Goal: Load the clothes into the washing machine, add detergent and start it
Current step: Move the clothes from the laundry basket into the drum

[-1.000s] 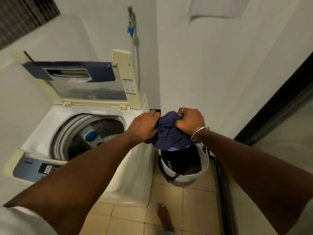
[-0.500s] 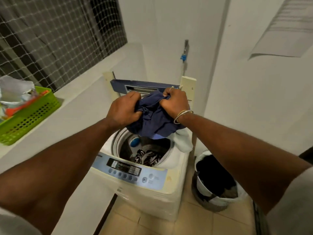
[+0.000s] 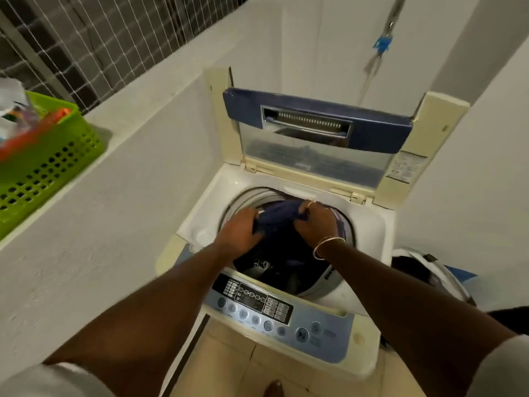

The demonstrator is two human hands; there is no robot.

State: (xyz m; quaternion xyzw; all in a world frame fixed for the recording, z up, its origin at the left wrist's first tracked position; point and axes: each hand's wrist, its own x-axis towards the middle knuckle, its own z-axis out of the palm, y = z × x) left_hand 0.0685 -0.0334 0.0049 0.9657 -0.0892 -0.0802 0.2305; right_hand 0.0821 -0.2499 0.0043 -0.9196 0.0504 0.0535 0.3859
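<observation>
Both left hand and right hand grip garment; panel labels unreadable.

Navy garment in open washer

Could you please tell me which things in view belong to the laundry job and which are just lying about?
In the job:
washer, with its open lid and panel
garment, gripped by left hand and right hand
laundry basket

Lying about:
green basket, contents blurred
wall tap
window mesh
</observation>
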